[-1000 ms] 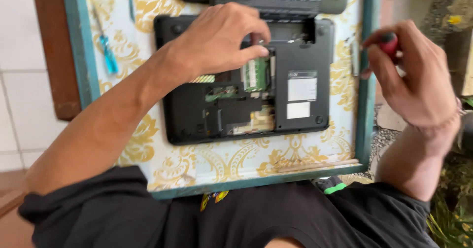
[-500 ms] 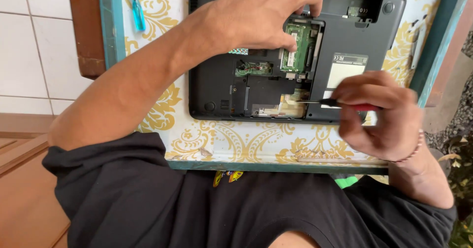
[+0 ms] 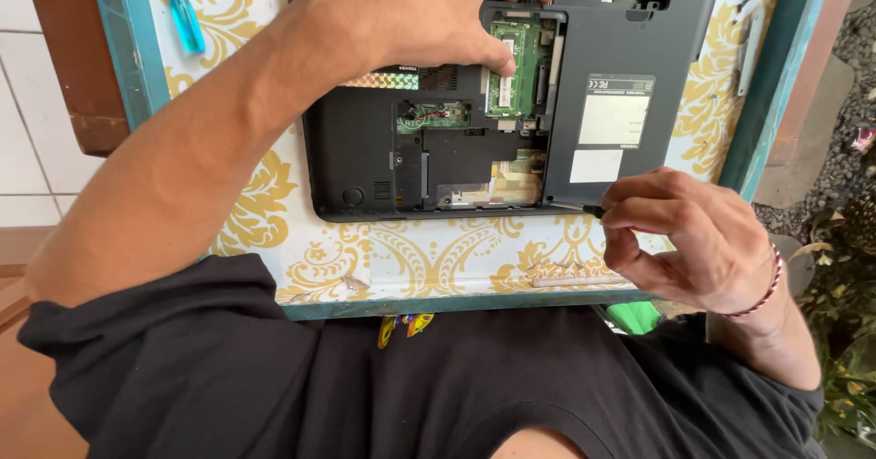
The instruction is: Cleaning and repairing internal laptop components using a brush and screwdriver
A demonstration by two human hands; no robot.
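A black laptop (image 3: 620, 67) lies upside down on the table with its bottom covers off, showing green circuit boards. My left hand (image 3: 411, 12) rests on its open bay, thumb pressing the green memory module (image 3: 513, 67) and fingers reaching past the bay's far edge. My right hand (image 3: 689, 235) pinches a small screwdriver (image 3: 575, 208), whose thin metal tip points left at the laptop's near edge, by the open compartment with tan ribbon cable.
The table has a white cloth with yellow floral print (image 3: 401, 258) and a teal rim (image 3: 438, 306). A blue-handled tool (image 3: 182, 12) lies at the far left. A brown wooden piece (image 3: 73, 57), white tiles and outdoor ground with plants (image 3: 844, 240) surround the table.
The view has moved closer over the laptop. My right hand came in from the right with the screwdriver and brought its tip down to the laptop's near edge. My left hand stays on the memory bay.
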